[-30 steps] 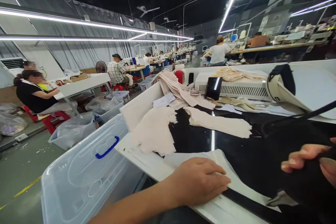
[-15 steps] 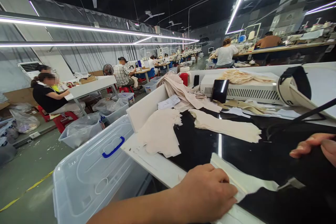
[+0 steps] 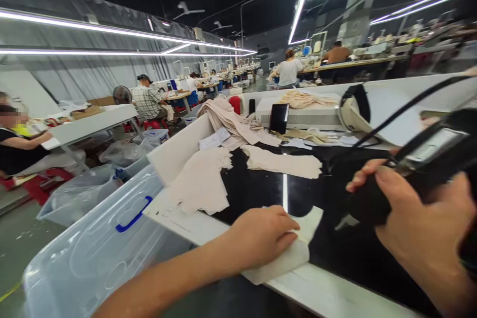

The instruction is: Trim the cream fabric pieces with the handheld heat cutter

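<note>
I'm reading the left hand (image 3: pixel 266 236) as resting on the cream fabric piece (image 3: pixel 313 223), fingers bunching narrow; whether they're pinching it or only pressing, I'm not able to tell from here. The piece is lying at the near side of the black tabletop (image 3: pixel 257 196), its near flap covering part of the white edge (image 3: pixel 331 288). My right hand (image 3: pixel 421 228) is curling round a dark device (image 3: pixel 439 144) with a silvery plate (blur is eating the detail, so I'm not naming the tool). That device is sitting apart from the piece, a small pale scrap (image 3: pixel 346 221) showing between them. A black cord (image 3: pixel 387 114) is running up rightward behind the hand. Farther back, a wide fabric stack (image 3: pixel 201 181) is lying partly over the table's left border, and a narrow fabric stack (image 3: pixel 283 163) is lying on the black. A paper slip (image 3: pixel 215 138) is sitting beside some draped pinkish cloths (image 3: pixel 238 119). A phone-like slab (image 3: pixel 278 118) is standing before a vented white box (image 3: pixel 313 121). Left of the table I'm seeing a translucent bin lid (image 3: pixel 85 248) with a blue handle (image 3: pixel 134 214).
</note>
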Tool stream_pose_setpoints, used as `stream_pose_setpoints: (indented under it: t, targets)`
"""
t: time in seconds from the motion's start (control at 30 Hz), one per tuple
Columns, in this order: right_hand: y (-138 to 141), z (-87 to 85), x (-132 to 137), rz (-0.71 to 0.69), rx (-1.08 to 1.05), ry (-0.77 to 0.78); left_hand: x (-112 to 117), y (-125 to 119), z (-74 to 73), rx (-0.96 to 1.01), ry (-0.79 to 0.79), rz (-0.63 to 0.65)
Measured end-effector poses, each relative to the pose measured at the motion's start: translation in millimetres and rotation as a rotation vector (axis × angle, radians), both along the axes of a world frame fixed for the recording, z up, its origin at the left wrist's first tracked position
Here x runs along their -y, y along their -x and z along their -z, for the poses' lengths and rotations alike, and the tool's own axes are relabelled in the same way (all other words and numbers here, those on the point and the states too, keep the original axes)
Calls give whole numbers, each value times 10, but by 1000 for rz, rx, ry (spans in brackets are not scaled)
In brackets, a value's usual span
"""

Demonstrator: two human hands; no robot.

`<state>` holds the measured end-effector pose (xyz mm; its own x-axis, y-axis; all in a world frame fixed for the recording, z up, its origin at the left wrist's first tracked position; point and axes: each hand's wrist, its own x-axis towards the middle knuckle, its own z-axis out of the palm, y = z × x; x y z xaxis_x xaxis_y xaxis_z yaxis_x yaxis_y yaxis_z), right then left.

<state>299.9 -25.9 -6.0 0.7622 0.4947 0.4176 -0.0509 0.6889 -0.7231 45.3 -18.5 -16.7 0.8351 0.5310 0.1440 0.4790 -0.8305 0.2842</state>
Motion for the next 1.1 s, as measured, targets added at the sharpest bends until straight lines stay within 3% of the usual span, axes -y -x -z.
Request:
stream_pose_setpoints:
  t: [0.13,0.23,0.3,0.67,1.1]
  targets:
    - [191,-116,111,-40,139,24,-255,-13,-34,71,-93,162]
    - [229,-99,140,-66,216,21,-433,-98,-40,111,-81,326]
    - [233,-74,148,-78,238,26,-508,-161,-45,100,-45,362]
    - [376,-125,48,-108,221,12,-705,-245,30,-45,169,343]
    - [608,-112,-76,-147,195,6,-662,-28,119,-38,166,208]
